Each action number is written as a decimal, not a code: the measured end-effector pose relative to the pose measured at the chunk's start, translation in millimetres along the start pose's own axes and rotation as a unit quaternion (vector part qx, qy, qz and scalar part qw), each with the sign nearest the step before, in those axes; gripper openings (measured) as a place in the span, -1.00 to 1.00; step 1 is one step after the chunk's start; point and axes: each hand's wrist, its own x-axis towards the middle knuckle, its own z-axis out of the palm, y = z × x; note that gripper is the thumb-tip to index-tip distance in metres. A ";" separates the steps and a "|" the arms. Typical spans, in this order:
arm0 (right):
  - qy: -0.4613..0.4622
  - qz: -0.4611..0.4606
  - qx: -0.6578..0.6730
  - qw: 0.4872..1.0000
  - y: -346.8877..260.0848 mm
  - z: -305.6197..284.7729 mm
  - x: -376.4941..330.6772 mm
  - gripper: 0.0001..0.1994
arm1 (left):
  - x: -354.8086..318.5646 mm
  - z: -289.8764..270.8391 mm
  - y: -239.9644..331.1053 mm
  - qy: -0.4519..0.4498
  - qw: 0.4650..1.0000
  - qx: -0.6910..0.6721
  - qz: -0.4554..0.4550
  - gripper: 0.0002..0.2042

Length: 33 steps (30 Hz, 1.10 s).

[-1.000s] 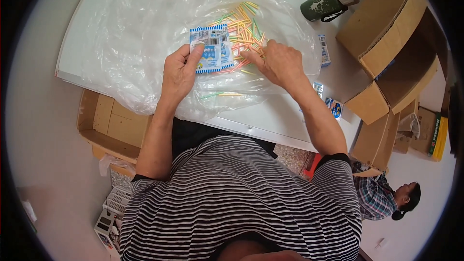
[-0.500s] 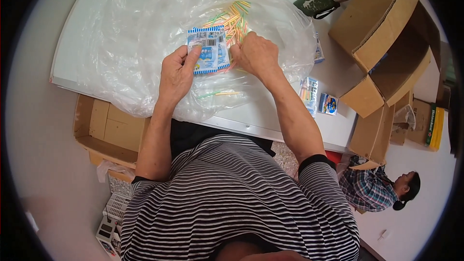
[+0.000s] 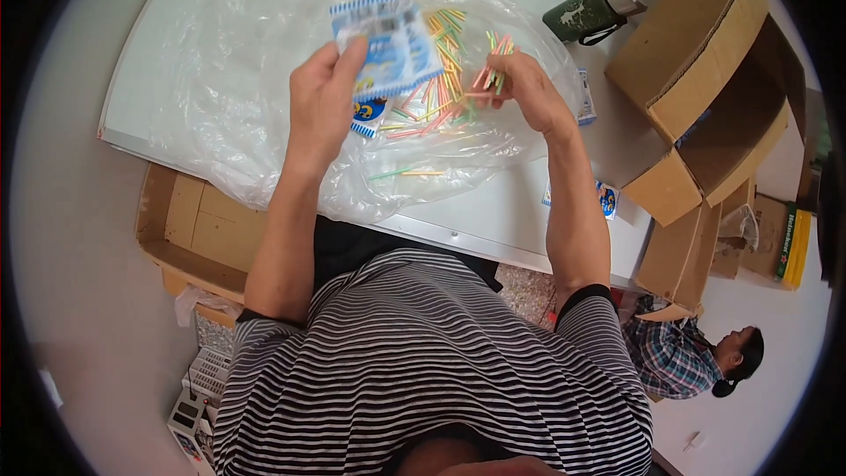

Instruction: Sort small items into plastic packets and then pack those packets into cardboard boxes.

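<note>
Far left, below the table edge, sat an open brown cardboard box [image 3: 189, 229] on the floor. Left hand [image 3: 322, 101] was raised w/ fingers closed round a small blue-and-white printed plastic packet [image 3: 388, 48], held up off the surface, prob. so its mouth faced the other hand. Right hand [image 3: 520, 88] was pinched narrow on a small bunch of thin coloured plastic sticks [image 3: 492, 70], lifted just beside the packet. More loose sticks, pink, green, yellow, lay under both hands on a big crumpled clear plastic sheet [image 3: 220, 79], which likely kept them from rolling off. Sheet covered most of a white table [image 3: 493, 220]. Further right: dark green flask w/ silver cap [image 3: 590, 11], then large open cardboard cartons [image 3: 705, 79]. Bottom right, another person in a plaid shirt [image 3: 674, 357] sat low on the floor.
</note>
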 end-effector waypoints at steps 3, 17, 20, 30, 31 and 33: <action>0.000 0.036 0.197 0.980 -11.1 13.6 6.1 -0.72 | 29.9 30.7 22.1 -0.031 0.999 -0.021 0.033 -0.69; -0.271 0.019 0.511 0.815 35.1 19.7 34.3 -0.66 | 72.8 112.0 -14.8 -0.228 0.964 -0.009 -0.137 -0.65; -0.073 0.041 0.257 0.963 12.2 29.2 28.4 -0.68 | 79.5 105.9 -24.3 -0.188 0.978 0.002 -0.093 -0.66; 0.010 -0.056 0.414 0.909 8.0 24.8 11.1 -0.67 | 57.5 45.7 8.9 -0.013 0.996 -0.088 0.002 -0.76; 0.022 -0.066 0.410 0.909 6.6 25.3 10.8 -0.67 | 53.0 41.4 7.6 -0.010 0.996 -0.083 -0.017 -0.77; 0.031 -0.079 0.404 0.911 6.3 25.3 12.3 -0.67 | 45.1 34.1 2.6 -0.031 0.998 -0.042 -0.027 -0.76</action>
